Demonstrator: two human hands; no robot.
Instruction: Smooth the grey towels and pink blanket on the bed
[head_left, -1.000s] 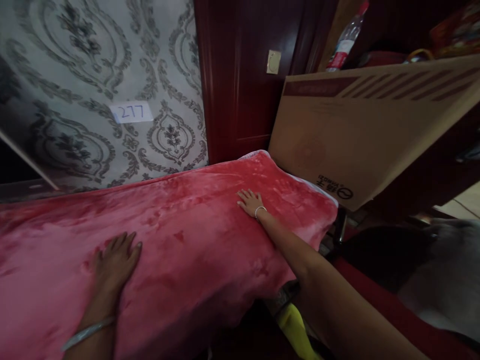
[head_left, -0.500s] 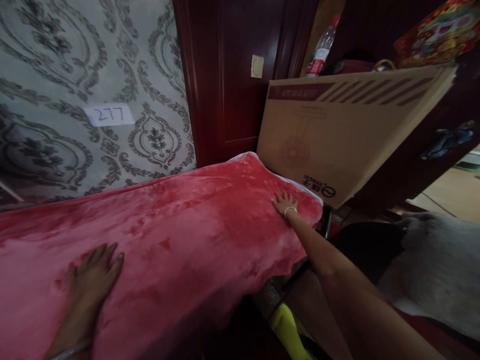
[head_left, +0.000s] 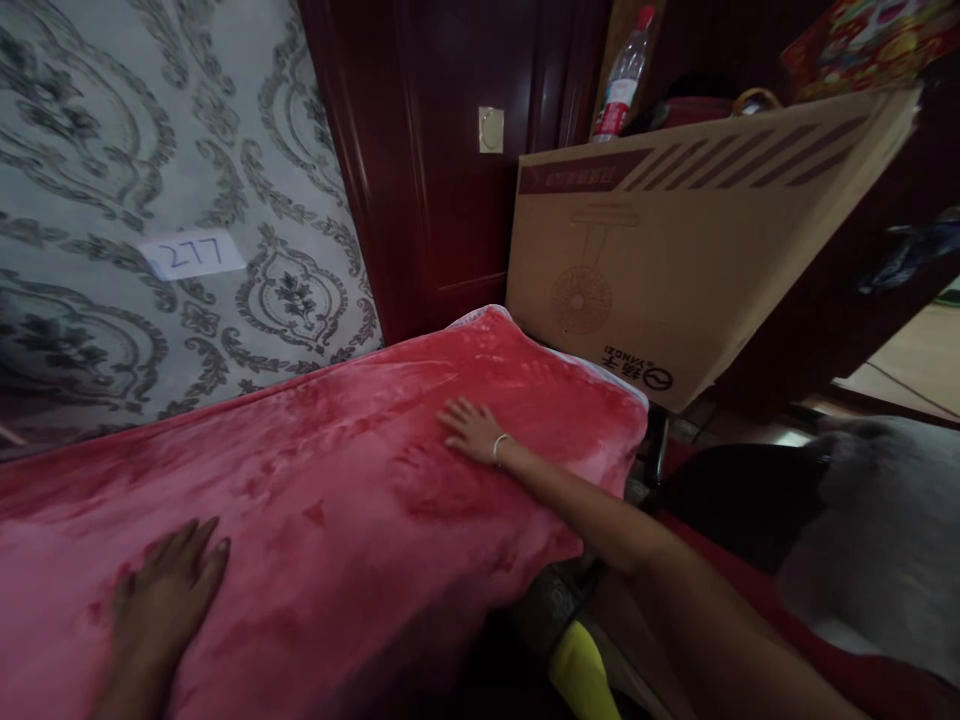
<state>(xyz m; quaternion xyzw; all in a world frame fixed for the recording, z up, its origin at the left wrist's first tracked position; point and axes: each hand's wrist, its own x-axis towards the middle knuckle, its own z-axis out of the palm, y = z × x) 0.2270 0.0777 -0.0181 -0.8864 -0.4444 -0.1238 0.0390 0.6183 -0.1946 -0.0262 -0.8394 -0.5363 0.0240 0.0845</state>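
Observation:
A pinkish-red plush blanket (head_left: pixel 322 560) is spread over a long flat surface against the wall, with a pale border at its far right corner. My left hand (head_left: pixel 166 590) lies flat on it at the lower left, fingers stretched out. Farther right, my right hand (head_left: pixel 474 432), with a bracelet at the wrist, rests on the blanket with its fingers spread. Around it the pile shows darker, brushed patches. Neither hand grips anything. What lies beneath the blanket is hidden.
Behind the far right end leans a large cardboard box (head_left: pixel 690 250). A plastic bottle (head_left: pixel 622 85) with a red cap stands behind it. Below the near edge is something yellow (head_left: pixel 583 670). Grey fluffy material (head_left: pixel 877 530) lies at the right. A paper marked 277 (head_left: pixel 193 254) is on the wall.
My right hand has slid left across the blanket, away from its right end, leaving darker brushed pile. My left hand stays about where it was on the blanket. The view has shifted slightly.

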